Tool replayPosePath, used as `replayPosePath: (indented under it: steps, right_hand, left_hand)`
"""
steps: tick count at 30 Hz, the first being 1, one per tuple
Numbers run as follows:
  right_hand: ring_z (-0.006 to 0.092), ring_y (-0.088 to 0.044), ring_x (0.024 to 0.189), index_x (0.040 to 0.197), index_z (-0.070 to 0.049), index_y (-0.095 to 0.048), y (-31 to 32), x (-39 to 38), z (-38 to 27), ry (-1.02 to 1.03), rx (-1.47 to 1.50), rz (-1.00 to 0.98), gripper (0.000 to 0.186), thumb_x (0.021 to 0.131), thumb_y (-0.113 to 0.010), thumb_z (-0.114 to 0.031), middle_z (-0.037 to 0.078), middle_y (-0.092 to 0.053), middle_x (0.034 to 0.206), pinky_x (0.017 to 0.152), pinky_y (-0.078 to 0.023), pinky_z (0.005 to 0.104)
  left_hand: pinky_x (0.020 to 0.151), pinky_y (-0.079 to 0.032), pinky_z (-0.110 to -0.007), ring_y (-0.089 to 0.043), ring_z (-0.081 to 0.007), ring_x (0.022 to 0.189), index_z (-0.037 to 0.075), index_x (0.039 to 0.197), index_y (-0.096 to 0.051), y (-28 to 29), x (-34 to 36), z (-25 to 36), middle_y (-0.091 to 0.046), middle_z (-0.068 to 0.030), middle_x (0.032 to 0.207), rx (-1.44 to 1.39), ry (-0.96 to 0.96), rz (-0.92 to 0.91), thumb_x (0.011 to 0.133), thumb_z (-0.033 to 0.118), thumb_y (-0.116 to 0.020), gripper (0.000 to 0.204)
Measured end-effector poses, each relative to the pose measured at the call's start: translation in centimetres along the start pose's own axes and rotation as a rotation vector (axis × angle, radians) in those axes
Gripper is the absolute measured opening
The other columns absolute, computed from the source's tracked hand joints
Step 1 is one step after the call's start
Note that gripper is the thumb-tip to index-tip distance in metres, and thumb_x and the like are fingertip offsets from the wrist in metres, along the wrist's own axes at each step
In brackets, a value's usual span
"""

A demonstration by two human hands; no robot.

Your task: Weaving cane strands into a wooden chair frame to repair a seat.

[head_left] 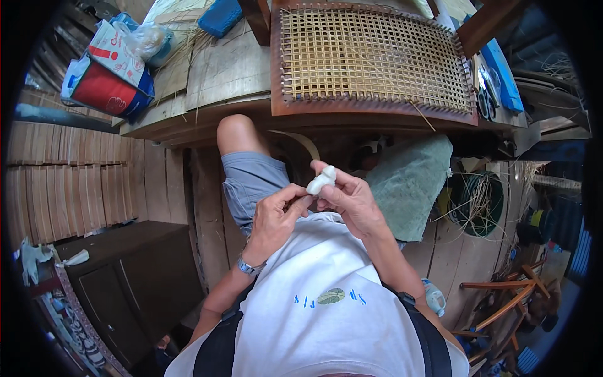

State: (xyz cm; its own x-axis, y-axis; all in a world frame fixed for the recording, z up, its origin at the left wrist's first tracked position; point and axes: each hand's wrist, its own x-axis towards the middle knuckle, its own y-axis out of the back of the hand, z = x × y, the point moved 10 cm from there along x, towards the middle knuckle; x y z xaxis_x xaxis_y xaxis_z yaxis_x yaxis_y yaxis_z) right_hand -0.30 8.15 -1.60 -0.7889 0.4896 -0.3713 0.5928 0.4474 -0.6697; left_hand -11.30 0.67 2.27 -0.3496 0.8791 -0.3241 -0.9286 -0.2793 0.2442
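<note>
Above my lap, my right hand point(356, 200) grips a small, lumpy white piece point(321, 181) between thumb and fingers. It could be wax or crumpled plastic; the frame does not show which. My left hand point(276, 213), with a watch at its wrist, is closed in a pinch against the lump's lower left end. Whether those fingers hold something of their own is hidden. Just beyond the hands a pale curved strip point(301, 139) runs toward the right fingers. On the bench ahead lies a wooden chair seat point(377, 56) with an open cane weave, loose strand ends showing at its edge.
Scissors point(485, 100) lie right of the seat on the wooden bench point(220, 75). A blue box point(220, 17) and a red-and-white bag point(116, 75) sit to its left. A green cloth point(411, 185) covers my right leg. A dark cabinet point(135, 283) stands left; a bucket with cane scraps point(477, 198) stands right.
</note>
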Motion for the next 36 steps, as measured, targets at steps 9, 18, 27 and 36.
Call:
replayPosePath:
  steps: [9,18,27,36]
  right_hand:
    - [0.0138,-0.067,0.092,0.12,0.004,-0.07,0.9,-0.4,-0.6,0.208,-0.387,0.058,0.029,0.093,-0.072,-0.008,0.005,-0.064,0.109,0.081,-0.057,0.0257]
    - [0.011,-0.062,0.08,0.106,-0.001,-0.075,7.3,-3.3,-6.9,0.58,-0.853,0.547,0.019,0.09,-0.076,-0.01,0.005,-0.066,0.095,0.068,-0.049,0.0255]
    - [0.0209,-0.066,0.08,0.106,-0.002,-0.074,13.3,-8.8,-14.8,0.801,-1.219,0.853,0.022,0.086,-0.079,-0.012,0.01,-0.066,0.09,0.071,-0.053,0.0323]
    - [0.0098,-0.064,0.075,0.105,-0.003,-0.074,9.8,-3.8,-10.5,0.446,-0.714,0.481,0.017,0.094,-0.072,-0.016,0.004,-0.066,0.092,0.066,-0.053,0.0257]
  left_hand:
    - [0.063,-0.046,-0.022,-0.062,-0.006,0.069,-0.002,0.1,-0.069,-0.6,0.0,0.1,-0.066,-0.0028,0.076,0.162,-0.008,-0.028,0.098,0.009,-0.06,0.014]
    - [0.054,-0.033,-0.019,-0.049,-0.0035,0.061,0.001,0.097,-0.07,3.7,-1.8,-3.1,-0.058,0.0033,0.071,0.016,0.154,-0.014,0.099,0.017,-0.063,0.018]
    - [0.052,-0.028,-0.018,-0.047,-0.0007,0.059,0.003,0.094,-0.07,15.6,-6.5,-9.0,-0.058,0.003,0.068,0.046,0.273,0.08,0.098,0.019,-0.065,0.017]
    - [0.11,-0.04,-0.046,-0.052,-0.0348,0.134,0.002,0.126,-0.065,15.9,-5.3,-3.8,-0.061,-0.0157,0.139,1.015,-0.154,0.317,0.09,0.008,-0.066,0.036]
